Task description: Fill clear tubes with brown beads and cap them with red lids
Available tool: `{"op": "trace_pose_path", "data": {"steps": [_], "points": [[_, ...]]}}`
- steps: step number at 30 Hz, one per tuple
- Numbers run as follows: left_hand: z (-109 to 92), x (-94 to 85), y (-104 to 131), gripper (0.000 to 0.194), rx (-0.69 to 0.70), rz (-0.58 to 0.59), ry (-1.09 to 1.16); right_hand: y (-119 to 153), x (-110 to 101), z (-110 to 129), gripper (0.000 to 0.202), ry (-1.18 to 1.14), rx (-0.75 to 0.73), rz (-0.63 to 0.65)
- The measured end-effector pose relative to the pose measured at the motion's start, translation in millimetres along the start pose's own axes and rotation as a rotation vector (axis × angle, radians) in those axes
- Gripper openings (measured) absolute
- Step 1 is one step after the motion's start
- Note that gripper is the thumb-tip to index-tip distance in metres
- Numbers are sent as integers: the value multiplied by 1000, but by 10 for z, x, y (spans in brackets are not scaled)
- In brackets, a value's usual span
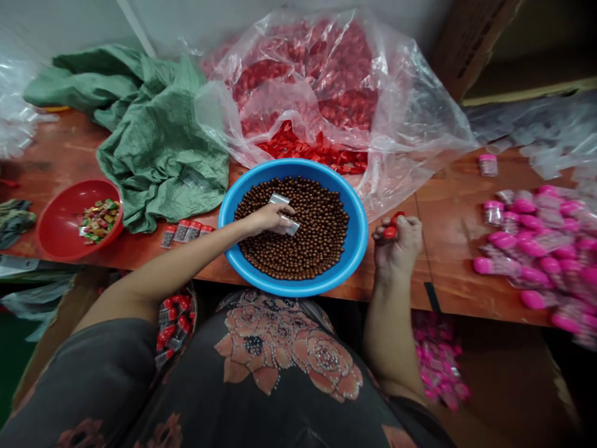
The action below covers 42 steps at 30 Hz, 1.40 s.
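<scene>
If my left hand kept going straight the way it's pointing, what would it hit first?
Likely the glossy brown balls just beyond your left hand, or, if it passes above them, the right rim of the blue basin; height is unclear.

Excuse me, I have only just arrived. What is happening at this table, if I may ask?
A person's left hand holds small clear containers at the brown balls in a blue basin; whether they touch the balls is hard to tell. The right hand, to the right of the basin, holds small red pieces. Behind the basin, a clear plastic bag contains many red pieces. Red-capped jars lie to the left, and pink-capped jars are heaped to the right.
</scene>
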<state>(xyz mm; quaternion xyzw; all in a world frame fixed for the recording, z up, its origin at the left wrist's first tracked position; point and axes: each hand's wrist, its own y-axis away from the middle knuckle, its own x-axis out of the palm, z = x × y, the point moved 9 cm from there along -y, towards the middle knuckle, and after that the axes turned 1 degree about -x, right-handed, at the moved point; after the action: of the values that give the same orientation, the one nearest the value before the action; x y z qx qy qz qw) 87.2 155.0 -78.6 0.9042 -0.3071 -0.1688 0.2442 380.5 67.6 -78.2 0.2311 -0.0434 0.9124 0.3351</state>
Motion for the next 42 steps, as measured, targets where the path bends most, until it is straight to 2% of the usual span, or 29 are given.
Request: {"op": "trace_pose_path", "data": {"steps": [3,5,11,17,20,24,31,36,39,42], "points": [[-31,-96,-46,9,48,-126,-96,131,27,81,41,-2,-28,19],[-3,-83,-82,7,34,-153,-145,215,61,126,41,16,-38,47],[97,224,-221,6,-49,-77,-98,407,80,206,34,51,-6,82],[14,521,-318,5,-79,-7,-36,490,42,257,26,51,10,81],[-32,600,-344,4,-75,3,-9,515,6,244,27,76,29,73],[-34,645,-357,9,-89,29,29,556,-24,195,40,137,72,67],[-49,696,-282,21,-121,83,179,564,1,180,37,183,42,81],[-156,755,-200,23,-111,153,262,564,45,269,35,180,-38,78],[-262,743,-67,24,-79,207,342,588,121,336,32,195,-54,113],[-379,740,164,27,-27,324,511,604,217,411,30,226,-90,138]]}}
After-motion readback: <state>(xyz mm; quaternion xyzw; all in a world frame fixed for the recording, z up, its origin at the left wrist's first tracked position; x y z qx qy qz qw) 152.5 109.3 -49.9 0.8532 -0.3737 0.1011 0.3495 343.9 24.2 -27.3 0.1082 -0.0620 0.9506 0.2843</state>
